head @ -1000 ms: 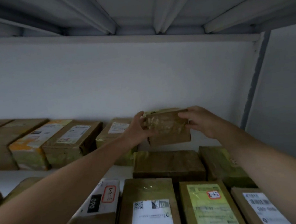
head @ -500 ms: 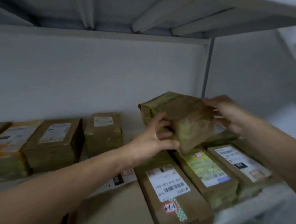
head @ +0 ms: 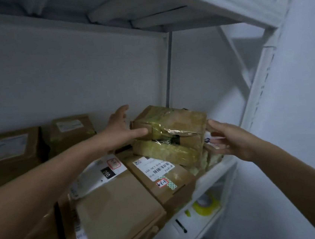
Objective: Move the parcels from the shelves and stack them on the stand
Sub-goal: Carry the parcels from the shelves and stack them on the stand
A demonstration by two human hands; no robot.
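Observation:
A small brown parcel (head: 170, 123) wrapped in clear tape lies tilted on top of other parcels at the right end of the shelf (head: 216, 171). My left hand (head: 121, 126) is spread at the parcel's left side, its thumb touching the near left edge and its fingers straight. My right hand (head: 230, 139) is spread just off the parcel's right side, thumb by the corner, with nothing gripped. Under the small parcel lie a tape-wrapped parcel (head: 168, 153) and a labelled parcel marked 3-24 (head: 158, 175).
More brown parcels fill the shelf: a large one (head: 114, 211) in front and two (head: 12, 150) (head: 72, 130) at the back left. A grey upright (head: 168, 75) stands behind. The lower shelf holds a yellow tape roll (head: 205, 204) and a black pen (head: 180, 226). White wall to the right.
The small parcel came forward off the back of the shelf and now lies on the front parcels. Both hands, which gripped its sides, have spread their fingers. The view swung right.

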